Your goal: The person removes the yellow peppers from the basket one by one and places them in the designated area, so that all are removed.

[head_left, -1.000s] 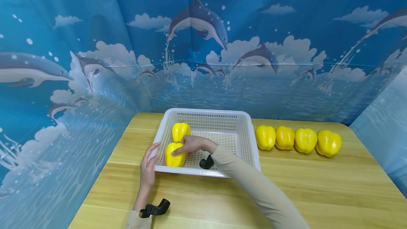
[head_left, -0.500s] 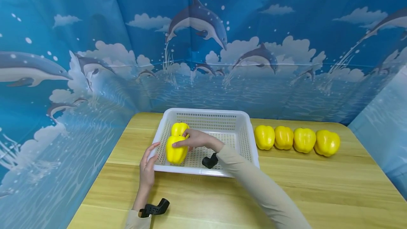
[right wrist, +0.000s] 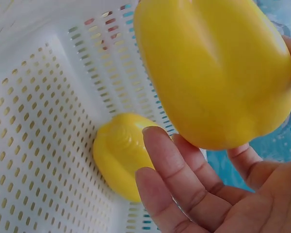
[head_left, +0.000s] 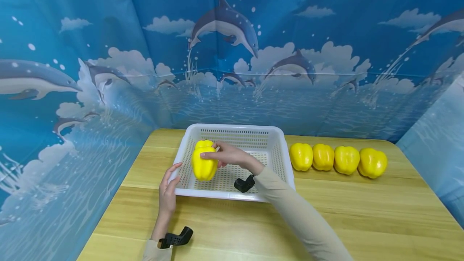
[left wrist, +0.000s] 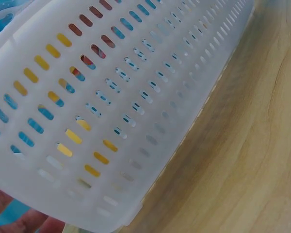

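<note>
In the head view, my right hand (head_left: 232, 154) grips a yellow bell pepper (head_left: 204, 167) between thumb and fingers, raised inside the white perforated basket (head_left: 217, 193). The right wrist view shows this held pepper (right wrist: 216, 73) close up, clear of the basket floor. Below it a second bell pepper (right wrist: 121, 155) lies in the basket; in the head view the held one hides most of it. My left hand (head_left: 168, 196) touches the basket's left rim with fairly straight fingers. Only some left fingers (left wrist: 24, 224) show in the left wrist view, beyond the basket's wall (left wrist: 43, 165).
Several yellow bell peppers (head_left: 346, 160) stand in a row to the right of the basket. The wooden table (head_left: 362, 212) reaches back to a blue dolphin-print curtain (head_left: 232, 100). Black wrist devices (head_left: 176, 238) are strapped to both forearms.
My right hand has lifted the bell pepper from the basket's front left, moving it back and slightly right, over the other pepper. The left hand stays at the rim.
</note>
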A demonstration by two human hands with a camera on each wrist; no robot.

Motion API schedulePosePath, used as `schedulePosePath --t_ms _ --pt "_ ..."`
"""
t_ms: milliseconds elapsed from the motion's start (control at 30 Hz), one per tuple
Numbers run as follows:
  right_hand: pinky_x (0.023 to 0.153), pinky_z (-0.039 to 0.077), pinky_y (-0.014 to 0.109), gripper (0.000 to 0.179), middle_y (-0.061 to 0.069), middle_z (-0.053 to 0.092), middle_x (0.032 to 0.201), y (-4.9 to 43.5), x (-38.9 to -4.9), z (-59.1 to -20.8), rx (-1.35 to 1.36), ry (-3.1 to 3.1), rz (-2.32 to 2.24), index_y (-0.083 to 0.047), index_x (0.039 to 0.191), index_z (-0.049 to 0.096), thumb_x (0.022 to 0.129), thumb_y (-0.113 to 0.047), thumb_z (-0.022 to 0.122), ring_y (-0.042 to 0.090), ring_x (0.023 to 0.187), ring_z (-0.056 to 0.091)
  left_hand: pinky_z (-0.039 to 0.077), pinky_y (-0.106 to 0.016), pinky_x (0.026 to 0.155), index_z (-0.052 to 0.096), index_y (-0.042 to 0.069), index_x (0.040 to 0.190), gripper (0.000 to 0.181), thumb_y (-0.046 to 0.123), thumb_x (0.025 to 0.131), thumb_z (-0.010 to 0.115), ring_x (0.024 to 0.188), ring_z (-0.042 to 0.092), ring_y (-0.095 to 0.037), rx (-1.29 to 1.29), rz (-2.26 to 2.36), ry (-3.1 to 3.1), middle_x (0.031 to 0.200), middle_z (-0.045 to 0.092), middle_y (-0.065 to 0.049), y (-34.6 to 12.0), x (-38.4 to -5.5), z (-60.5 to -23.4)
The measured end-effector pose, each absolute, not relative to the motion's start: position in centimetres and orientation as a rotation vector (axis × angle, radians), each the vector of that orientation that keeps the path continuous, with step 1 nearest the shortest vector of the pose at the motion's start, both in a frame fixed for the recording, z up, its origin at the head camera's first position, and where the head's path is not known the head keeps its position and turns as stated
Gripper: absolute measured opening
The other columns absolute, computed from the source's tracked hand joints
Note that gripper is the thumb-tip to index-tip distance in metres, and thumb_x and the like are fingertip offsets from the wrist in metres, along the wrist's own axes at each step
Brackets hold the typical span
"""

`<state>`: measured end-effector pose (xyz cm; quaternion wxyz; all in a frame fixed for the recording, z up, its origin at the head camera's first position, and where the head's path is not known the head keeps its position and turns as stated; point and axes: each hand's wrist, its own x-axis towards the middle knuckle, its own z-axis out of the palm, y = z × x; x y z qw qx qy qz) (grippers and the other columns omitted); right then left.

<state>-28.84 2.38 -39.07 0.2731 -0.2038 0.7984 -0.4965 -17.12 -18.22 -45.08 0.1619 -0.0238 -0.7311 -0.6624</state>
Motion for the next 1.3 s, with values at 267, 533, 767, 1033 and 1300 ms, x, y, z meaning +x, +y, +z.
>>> schedulePosePath --t_ms 267,533,767,1033,1300 --pt "0.066 0.049 0.035 0.052 0.012 0.059 0.097 3.2 -28.2 -38.4 -0.526 2.171 -1.442 -0.006 0.109 0.049 0.083 -0.046 0.068 0.026 0.080 0.057 0.031 -0.023 0.099 0.048 -0.007 0.132 0.039 -0.003 0.095 0.037 0.131 0.036 -0.024 -0.079 -1.900 -2.061 0.142 0.043 -0.018 -18.2 -17.2 -45.3" --pt "0.066 0.051 0.034 0.050 0.013 0.050 0.099 4.4 -27.1 -38.2 -0.481 2.181 -1.566 -0.009 0.108 0.044 0.083 -0.045 0.068 0.024 0.085 0.054 0.030 -0.022 0.100 0.047 -0.008 0.132 0.039 -0.004 0.094 0.036 0.132 0.035 -0.025 -0.080 -1.900 -2.053 0.142 0.042 -0.018 -18.3 -17.1 -45.4" --pt "0.071 0.050 0.039 0.052 0.012 0.051 0.105 6.0 -25.7 -37.4 -0.435 2.187 -1.675 -0.010 0.112 0.042 0.083 -0.044 0.069 0.026 0.088 0.054 0.033 -0.020 0.097 0.047 -0.007 0.132 0.039 -0.004 0.095 0.036 0.131 0.036 -0.026 -0.072 -1.911 -2.064 0.143 0.041 -0.017 -18.2 -17.1 -45.4" --pt "0.071 0.047 0.036 0.048 0.013 0.046 0.111 9.0 -24.6 -37.0 -0.419 2.218 -1.801 -0.008 0.120 0.043 0.089 -0.037 0.064 0.026 0.088 0.050 0.032 -0.019 0.097 0.047 -0.007 0.132 0.039 -0.003 0.095 0.036 0.131 0.036 -0.026 -0.063 -1.898 -2.076 0.143 0.041 -0.017 -18.3 -17.1 -45.2" --pt "0.075 0.048 0.038 0.050 0.015 0.045 0.117 12.8 -23.2 -36.7 -0.399 2.278 -1.896 -0.005 0.130 0.043 0.093 -0.032 0.061 0.028 0.091 0.053 0.031 -0.022 0.099 0.047 -0.005 0.133 0.040 -0.001 0.095 0.036 0.132 0.035 -0.025 -0.045 -1.901 -2.096 0.144 0.040 -0.014 -18.3 -17.1 -45.0"
